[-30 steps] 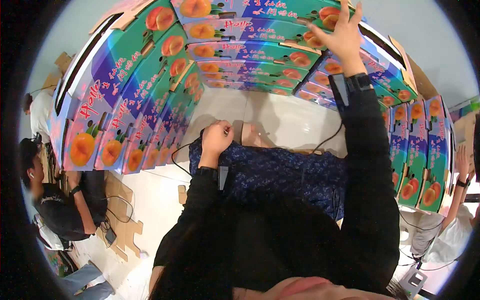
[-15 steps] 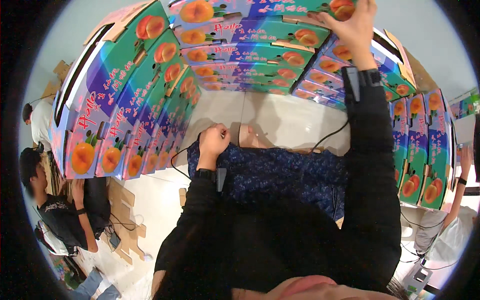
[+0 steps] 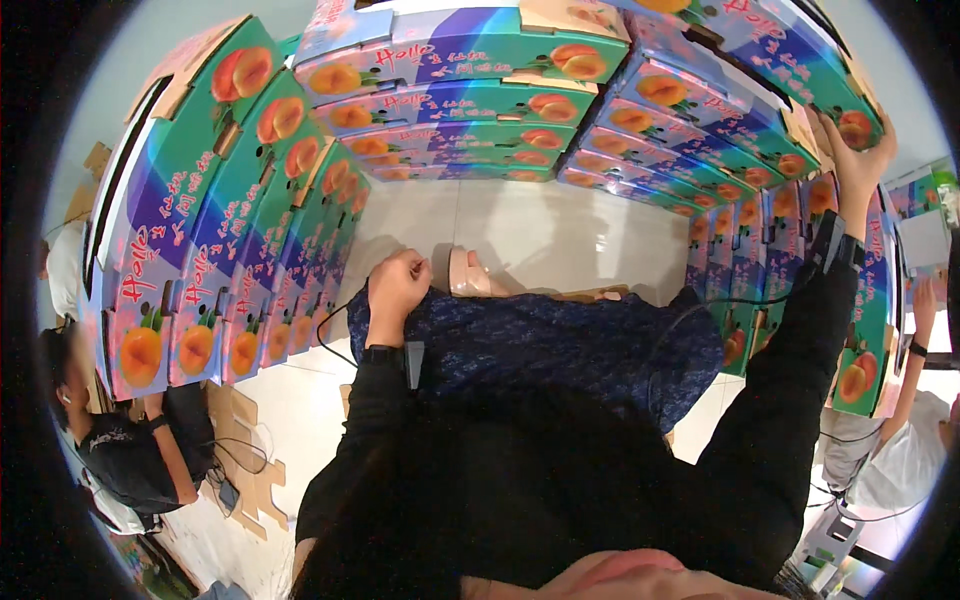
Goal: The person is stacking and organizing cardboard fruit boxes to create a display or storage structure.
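My right hand [image 3: 862, 158] reaches to the upper right and grips the near end of a printed cardboard fruit box [image 3: 765, 45], coloured green, purple and pink with peach pictures. That box sits above the right back stack of like boxes [image 3: 690, 125]; whether it rests fully on them I cannot tell. Over my lap, my left hand [image 3: 398, 290] is curled into a fist, with nothing visible in it. Both wrists wear dark straps with small grey devices.
Tall stacks of the same boxes rise at the left [image 3: 185, 255], the back [image 3: 440, 95] and the right [image 3: 865, 330]. Pale tiled floor [image 3: 590, 235] lies between them. Flat cardboard pieces [image 3: 245, 470] and cables lie at lower left. Other people work at both sides.
My right hand has swung from above the back stack to the right with a box, now over the right back stack. My view has turned slightly right. My left hand stays closed.
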